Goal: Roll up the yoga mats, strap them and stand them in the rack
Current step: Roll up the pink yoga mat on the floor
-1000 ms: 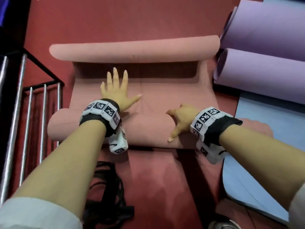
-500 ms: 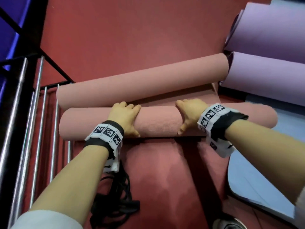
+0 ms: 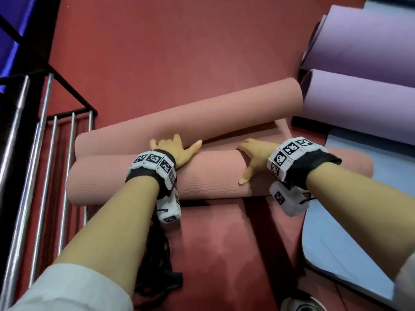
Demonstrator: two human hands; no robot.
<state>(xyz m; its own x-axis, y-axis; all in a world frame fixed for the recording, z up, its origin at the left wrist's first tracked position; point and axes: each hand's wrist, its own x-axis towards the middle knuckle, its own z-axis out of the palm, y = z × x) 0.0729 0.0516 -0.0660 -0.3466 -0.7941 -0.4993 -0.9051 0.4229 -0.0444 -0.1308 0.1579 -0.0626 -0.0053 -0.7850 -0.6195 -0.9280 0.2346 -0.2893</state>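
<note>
A pink yoga mat lies on the red floor, rolled from both ends. Its thick near roll [image 3: 208, 176] lies almost against the thinner far roll [image 3: 190, 122], with only a narrow flat strip between them on the right. My left hand [image 3: 177, 149] rests on top of the near roll, fingers stretched forward into the gap and thumb spread. My right hand [image 3: 256, 153] presses on the same roll further right, fingers over its top and thumb down its near side. The metal rack [image 3: 40, 153] stands at the left, its bars beside the rolls' left ends.
Black straps [image 3: 157, 265] lie in a heap on the floor under my left forearm. Two rolled purple mats [image 3: 359, 104] lie at the right, touching the far roll's end. A light blue mat [image 3: 348, 243] lies flat at the lower right.
The near roll has travelled forward until it nearly meets the far roll, and the flat stretch between them has almost gone. My left fingers went from curled to stretched out.
</note>
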